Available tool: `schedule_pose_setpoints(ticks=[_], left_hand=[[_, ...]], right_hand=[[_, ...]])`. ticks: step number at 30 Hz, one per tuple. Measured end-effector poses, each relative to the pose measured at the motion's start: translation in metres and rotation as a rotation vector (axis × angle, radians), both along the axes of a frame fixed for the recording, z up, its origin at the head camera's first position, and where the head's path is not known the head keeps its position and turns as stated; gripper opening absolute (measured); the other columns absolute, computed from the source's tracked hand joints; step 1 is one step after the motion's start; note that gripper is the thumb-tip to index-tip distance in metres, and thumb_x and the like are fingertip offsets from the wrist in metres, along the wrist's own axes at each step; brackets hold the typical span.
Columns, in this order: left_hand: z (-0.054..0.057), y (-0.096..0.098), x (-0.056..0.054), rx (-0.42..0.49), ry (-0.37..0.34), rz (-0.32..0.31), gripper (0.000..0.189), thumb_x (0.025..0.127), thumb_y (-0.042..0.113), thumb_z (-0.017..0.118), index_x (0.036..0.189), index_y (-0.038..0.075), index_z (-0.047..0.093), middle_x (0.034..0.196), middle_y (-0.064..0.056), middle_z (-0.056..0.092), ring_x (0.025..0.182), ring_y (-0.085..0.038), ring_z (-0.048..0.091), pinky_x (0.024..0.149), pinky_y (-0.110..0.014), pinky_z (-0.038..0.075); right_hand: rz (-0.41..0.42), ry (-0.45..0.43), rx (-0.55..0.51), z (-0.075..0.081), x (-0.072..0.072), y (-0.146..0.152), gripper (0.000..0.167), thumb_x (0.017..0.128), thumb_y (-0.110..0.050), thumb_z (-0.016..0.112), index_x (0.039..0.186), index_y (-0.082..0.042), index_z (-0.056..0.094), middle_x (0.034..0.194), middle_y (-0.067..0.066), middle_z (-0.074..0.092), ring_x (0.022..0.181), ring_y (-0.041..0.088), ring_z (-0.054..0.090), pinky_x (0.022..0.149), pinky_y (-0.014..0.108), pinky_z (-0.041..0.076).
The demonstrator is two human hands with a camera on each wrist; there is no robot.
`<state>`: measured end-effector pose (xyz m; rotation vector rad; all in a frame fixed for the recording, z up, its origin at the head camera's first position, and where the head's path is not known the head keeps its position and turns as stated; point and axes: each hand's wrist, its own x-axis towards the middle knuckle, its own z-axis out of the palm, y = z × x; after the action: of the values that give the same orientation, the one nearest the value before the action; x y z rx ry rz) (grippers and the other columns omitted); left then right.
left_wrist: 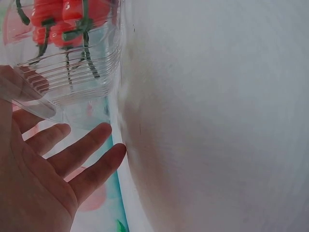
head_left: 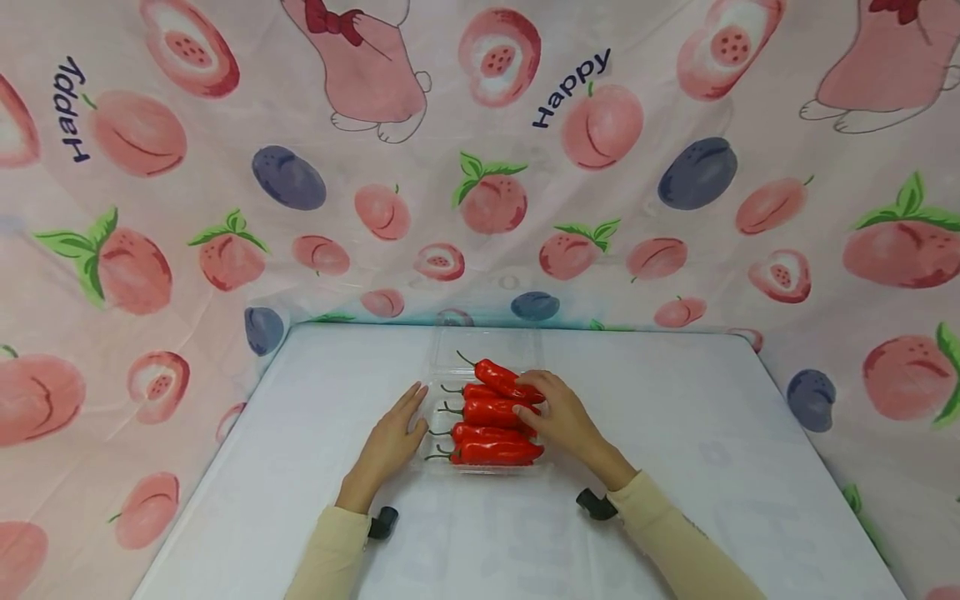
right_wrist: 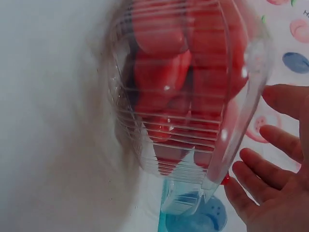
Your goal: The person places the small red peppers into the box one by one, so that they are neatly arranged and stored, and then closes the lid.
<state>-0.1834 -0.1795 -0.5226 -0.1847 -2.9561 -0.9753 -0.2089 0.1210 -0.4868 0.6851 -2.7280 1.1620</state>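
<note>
Several long red peppers (head_left: 491,411) with green stems lie side by side in a clear plastic container (head_left: 483,470), stems toward the left. The uppermost pepper (head_left: 497,375) slants across the back of the row. My left hand (head_left: 393,437) rests along the container's left side, fingers extended; its thumb shows through the clear wall in the left wrist view. Over the peppers' right ends reaches my right hand (head_left: 561,414), thumb and fingertips on the red skins. The right wrist view shows its fingers (right_wrist: 263,166) spread and fairly straight beside the container's ribbed wall (right_wrist: 183,130).
A clear lid (head_left: 450,350) lies folded open behind the container on the white table (head_left: 697,467). Fruit-printed cloth (head_left: 450,217) hangs behind and at the sides. Each wrist carries a black camera, one on the left (head_left: 383,522) and one on the right (head_left: 596,504).
</note>
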Motion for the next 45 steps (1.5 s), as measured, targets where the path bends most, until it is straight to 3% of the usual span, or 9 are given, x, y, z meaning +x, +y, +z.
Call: schedule_pose_setpoints(ticks=[5,11,26,36,45], left_hand=[[0.000,0.000,0.000,-0.001,0.004,0.001,0.057,0.096,0.020,0.055,0.151,0.016,0.041,0.160,-0.002,0.036,0.142,-0.032,0.043,0.113,-0.054,0.038],[-0.001,0.000,0.000,0.006,0.002,0.001,0.056,0.096,0.020,0.055,0.151,0.017,0.041,0.160,-0.002,0.036,0.142,-0.031,0.042,0.113,-0.054,0.038],[-0.001,0.000,0.000,0.000,0.015,0.005,0.056,0.096,0.021,0.055,0.150,0.017,0.042,0.159,-0.001,0.036,0.141,-0.031,0.043,0.113,-0.053,0.038],[-0.001,0.000,0.000,0.008,0.013,0.000,0.056,0.096,0.020,0.056,0.150,0.017,0.042,0.159,-0.002,0.036,0.142,-0.031,0.043,0.113,-0.053,0.038],[-0.001,0.000,0.000,0.003,0.018,0.003,0.056,0.096,0.021,0.056,0.150,0.017,0.042,0.159,-0.002,0.036,0.141,-0.031,0.043,0.112,-0.053,0.039]], right_hand=[[-0.001,-0.090,0.057,-0.002,-0.010,-0.003,0.053,0.088,-0.029,0.072,0.137,-0.017,0.054,0.145,0.006,0.052,0.132,0.027,0.051,0.099,0.046,0.054],[0.004,-0.168,0.105,-0.005,-0.015,-0.007,0.057,0.089,-0.030,0.071,0.141,-0.017,0.051,0.142,0.004,0.055,0.130,0.027,0.052,0.103,0.048,0.051],[0.058,-0.140,0.082,-0.011,-0.017,-0.009,0.043,0.093,-0.018,0.067,0.134,-0.015,0.057,0.135,0.005,0.062,0.119,0.025,0.061,0.097,0.044,0.055],[0.115,-0.139,0.102,-0.015,-0.012,-0.009,0.033,0.096,-0.015,0.061,0.129,-0.017,0.062,0.126,0.003,0.067,0.116,0.024,0.062,0.099,0.045,0.053],[0.087,-0.130,0.065,-0.014,-0.009,-0.008,0.034,0.092,-0.017,0.067,0.126,-0.017,0.063,0.123,0.002,0.067,0.111,0.021,0.063,0.090,0.038,0.058]])
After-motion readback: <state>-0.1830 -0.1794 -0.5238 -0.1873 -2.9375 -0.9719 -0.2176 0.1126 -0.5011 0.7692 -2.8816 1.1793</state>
